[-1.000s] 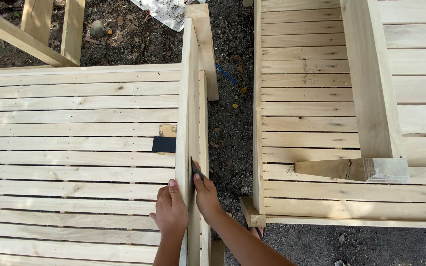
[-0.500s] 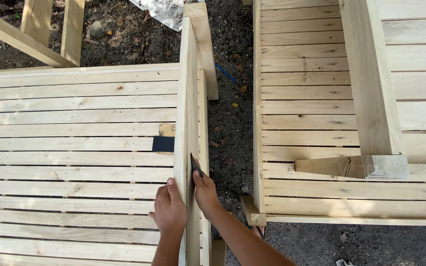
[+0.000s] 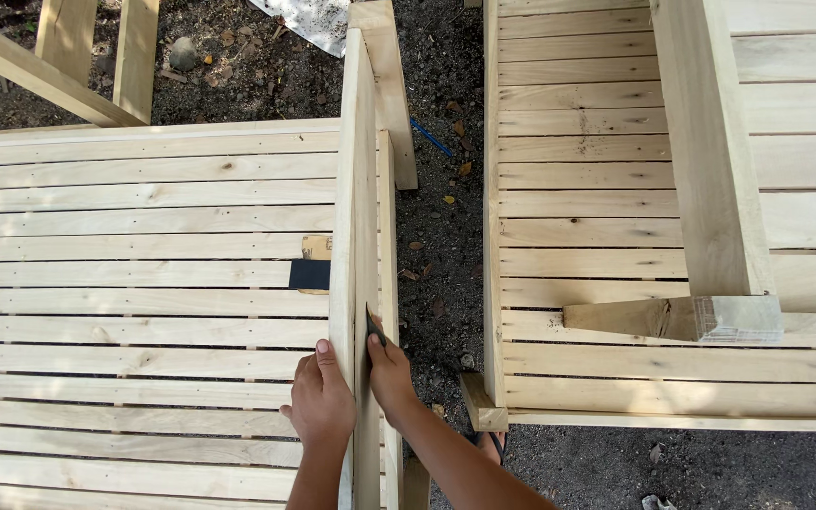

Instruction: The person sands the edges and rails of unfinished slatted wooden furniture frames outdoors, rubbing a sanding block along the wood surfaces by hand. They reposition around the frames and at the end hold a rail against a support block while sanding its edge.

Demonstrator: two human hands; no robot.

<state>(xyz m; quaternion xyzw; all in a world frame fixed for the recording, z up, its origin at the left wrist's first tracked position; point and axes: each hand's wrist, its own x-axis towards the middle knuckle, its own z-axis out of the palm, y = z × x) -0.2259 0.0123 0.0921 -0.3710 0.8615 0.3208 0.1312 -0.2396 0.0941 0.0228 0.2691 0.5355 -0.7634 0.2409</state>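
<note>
Fingers (image 3: 387,351) half hide dark sandpaper (image 3: 374,328) against the upright board (image 3: 355,189).

No labels, signs or screens show. The one thing that may count as packaging is a crumpled sheet of silvery-white plastic or sacking (image 3: 309,17) lying on the dark soil at the top edge of the view, partly cut off by the frame; whether it is a bag or only a scrap cannot be told.
</note>
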